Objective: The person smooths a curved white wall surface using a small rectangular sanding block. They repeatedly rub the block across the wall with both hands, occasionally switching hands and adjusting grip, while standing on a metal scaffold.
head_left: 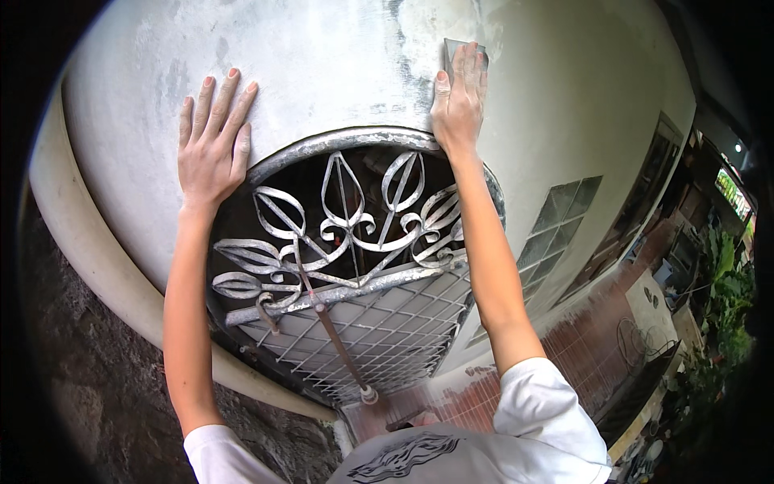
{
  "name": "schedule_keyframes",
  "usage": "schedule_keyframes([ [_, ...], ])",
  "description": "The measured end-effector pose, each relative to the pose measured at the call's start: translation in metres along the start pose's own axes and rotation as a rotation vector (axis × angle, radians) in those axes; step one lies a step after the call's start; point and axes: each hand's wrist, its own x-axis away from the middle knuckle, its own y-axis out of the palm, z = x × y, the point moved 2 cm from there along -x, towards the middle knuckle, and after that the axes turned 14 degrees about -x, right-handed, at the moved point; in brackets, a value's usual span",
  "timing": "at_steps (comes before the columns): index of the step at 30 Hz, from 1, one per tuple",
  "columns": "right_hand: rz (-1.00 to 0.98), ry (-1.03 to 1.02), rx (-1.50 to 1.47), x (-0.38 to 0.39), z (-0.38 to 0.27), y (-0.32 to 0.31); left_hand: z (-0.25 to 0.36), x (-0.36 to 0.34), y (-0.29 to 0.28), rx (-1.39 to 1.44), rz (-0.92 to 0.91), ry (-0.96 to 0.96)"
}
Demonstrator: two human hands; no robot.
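My left hand (211,145) lies open on the wall (322,64) at ten o'clock, my right hand (458,101) presses a sanding pad (451,50) at twelve, the patch beside it scuffed, the rest seemingly unsanded.

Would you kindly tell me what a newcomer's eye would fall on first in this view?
First, the two bare arms reaching up the pale plastered wall: the left hand lies flat with fingers spread, and the right hand presses a small flat grey pad against the plaster. Between and below them sits an arched window filled with silver metal scrollwork of leaves above a diamond mesh.
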Motion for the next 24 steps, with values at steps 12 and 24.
schedule_keyframes([
  [12, -0.029, -0.034, 0.029, -0.008, 0.015, -0.002, 0.002, 0.015, 0.007, -0.023, 0.01, -0.116],
  [24, -0.24, 0.056, -0.429, 0.115, -0.032, -0.117, 0.065, 0.058, 0.006, 0.123, 0.039, -0.564],
])
